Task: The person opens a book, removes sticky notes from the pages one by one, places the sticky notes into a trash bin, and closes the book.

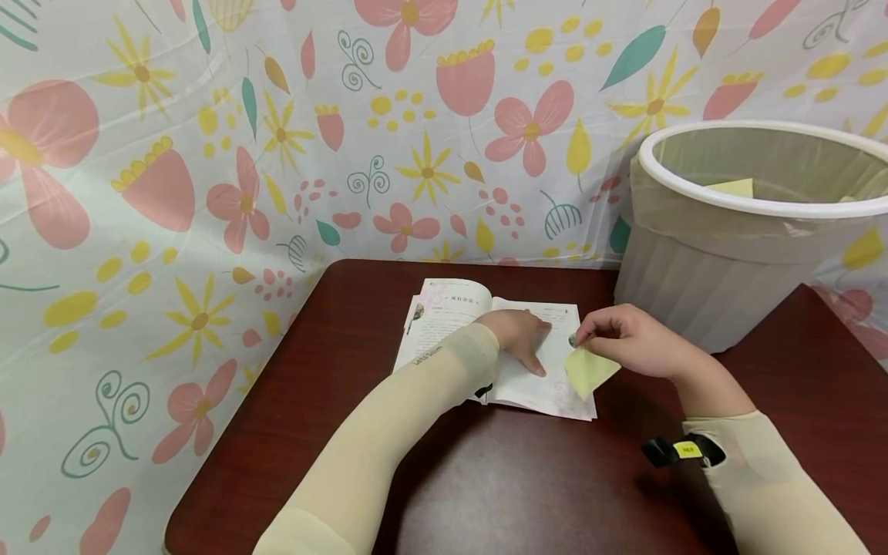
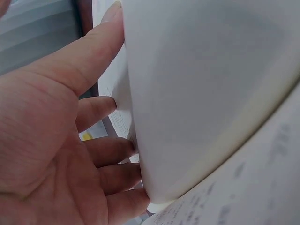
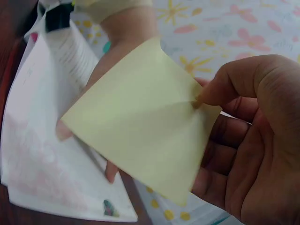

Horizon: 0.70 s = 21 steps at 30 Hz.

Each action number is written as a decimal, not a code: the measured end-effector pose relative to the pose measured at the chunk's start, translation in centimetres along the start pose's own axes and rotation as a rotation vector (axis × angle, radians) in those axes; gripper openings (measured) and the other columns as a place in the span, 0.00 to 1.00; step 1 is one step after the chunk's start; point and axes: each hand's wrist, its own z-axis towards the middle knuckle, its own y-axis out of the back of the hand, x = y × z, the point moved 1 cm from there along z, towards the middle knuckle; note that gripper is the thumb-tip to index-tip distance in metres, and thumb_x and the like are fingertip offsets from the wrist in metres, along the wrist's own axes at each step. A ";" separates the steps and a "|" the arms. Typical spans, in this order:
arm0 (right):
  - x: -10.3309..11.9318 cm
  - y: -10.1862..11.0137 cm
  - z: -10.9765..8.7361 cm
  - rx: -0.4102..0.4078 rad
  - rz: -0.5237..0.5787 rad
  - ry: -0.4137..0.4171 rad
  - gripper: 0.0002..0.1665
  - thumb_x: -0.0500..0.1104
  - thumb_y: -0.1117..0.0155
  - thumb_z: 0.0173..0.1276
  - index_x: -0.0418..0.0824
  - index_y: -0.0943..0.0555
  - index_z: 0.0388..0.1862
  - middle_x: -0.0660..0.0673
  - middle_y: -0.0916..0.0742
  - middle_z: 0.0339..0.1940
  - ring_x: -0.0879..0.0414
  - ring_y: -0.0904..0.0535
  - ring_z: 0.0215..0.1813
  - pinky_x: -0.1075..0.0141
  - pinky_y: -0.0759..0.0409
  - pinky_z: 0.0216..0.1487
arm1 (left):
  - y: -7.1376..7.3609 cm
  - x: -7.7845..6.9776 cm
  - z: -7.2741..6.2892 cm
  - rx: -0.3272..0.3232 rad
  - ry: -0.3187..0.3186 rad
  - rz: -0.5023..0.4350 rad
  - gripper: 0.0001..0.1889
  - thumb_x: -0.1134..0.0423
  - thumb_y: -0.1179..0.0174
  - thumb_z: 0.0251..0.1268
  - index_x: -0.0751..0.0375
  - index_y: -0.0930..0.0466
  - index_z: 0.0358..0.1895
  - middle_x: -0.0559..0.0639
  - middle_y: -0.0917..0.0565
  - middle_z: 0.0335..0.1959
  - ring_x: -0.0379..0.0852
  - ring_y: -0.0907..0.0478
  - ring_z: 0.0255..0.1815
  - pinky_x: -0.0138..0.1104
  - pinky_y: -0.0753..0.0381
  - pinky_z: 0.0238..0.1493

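An open book (image 1: 444, 312) with printed pages lies on the dark red table. Across its right-hand page rests my left hand (image 1: 516, 335), fingers and thumb spread. In the left wrist view, the fingertips (image 2: 124, 176) touch the paper beside a curved white page (image 2: 201, 93). My right hand (image 1: 638, 339) pinches a pale yellow sticky note (image 1: 590, 371) by one corner, over the book's right edge. The right wrist view shows the note (image 3: 140, 122) hanging from thumb and forefinger, partly hiding the left hand and the book (image 3: 61, 168) behind it.
A grey trash bin (image 1: 708, 262) with a white rim and plastic liner stands at the right, behind the right hand. Inside it a piece of yellow paper (image 1: 735, 188) shows. A flower-patterned cloth (image 1: 277, 185) hangs behind the table (image 1: 312, 370).
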 end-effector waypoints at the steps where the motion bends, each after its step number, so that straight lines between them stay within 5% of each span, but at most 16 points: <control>1: 0.3 0.1 0.0 -0.006 0.000 0.002 0.14 0.30 0.39 0.71 0.46 0.11 0.38 0.49 0.10 0.37 0.64 0.20 0.33 0.69 0.19 0.34 | 0.0 0.1 -0.1 0.002 0.007 -0.007 0.54 0.30 0.30 0.54 0.36 0.46 0.83 0.41 0.39 0.83 0.41 0.44 0.84 0.36 0.40 0.81; 12: 5.0 2.0 0.6 -0.012 0.021 0.122 0.14 0.28 0.43 0.73 0.43 0.14 0.43 0.50 0.13 0.29 0.59 0.20 0.24 0.68 0.21 0.26 | -0.3 0.8 -0.2 0.039 0.075 -0.036 0.54 0.29 0.29 0.53 0.28 0.48 0.82 0.41 0.45 0.85 0.39 0.47 0.85 0.36 0.41 0.82; 21: 11.8 9.8 3.0 0.047 -0.179 0.213 0.18 0.27 0.42 0.73 0.48 0.13 0.44 0.52 0.13 0.29 0.60 0.20 0.24 0.70 0.23 0.29 | -0.3 1.0 -0.2 0.015 0.044 -0.042 0.54 0.29 0.29 0.53 0.30 0.47 0.82 0.42 0.44 0.85 0.41 0.47 0.85 0.36 0.42 0.82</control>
